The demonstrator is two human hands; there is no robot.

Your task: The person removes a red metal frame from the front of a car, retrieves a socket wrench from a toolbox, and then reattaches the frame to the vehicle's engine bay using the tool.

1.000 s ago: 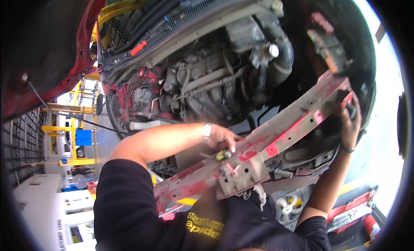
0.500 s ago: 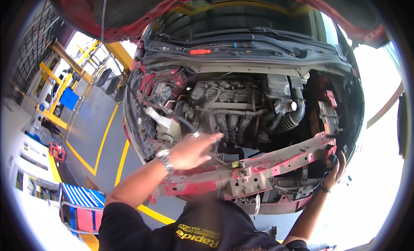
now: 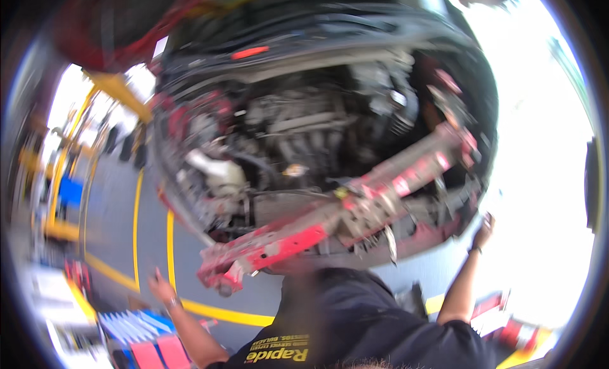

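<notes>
Fingers blurred, apart from crossbeam

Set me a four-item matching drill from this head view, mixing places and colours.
1. left hand
2. right hand
3. metal crossbar
4. reservoir

a. whitish, left of the engine
b. toward the picture's right, apart from the crossbar
c. dusty and red, slanting
d. toward the picture's lower left, over grey floor

Pairs: 1-d; 2-b; 3-c; 4-a
</notes>
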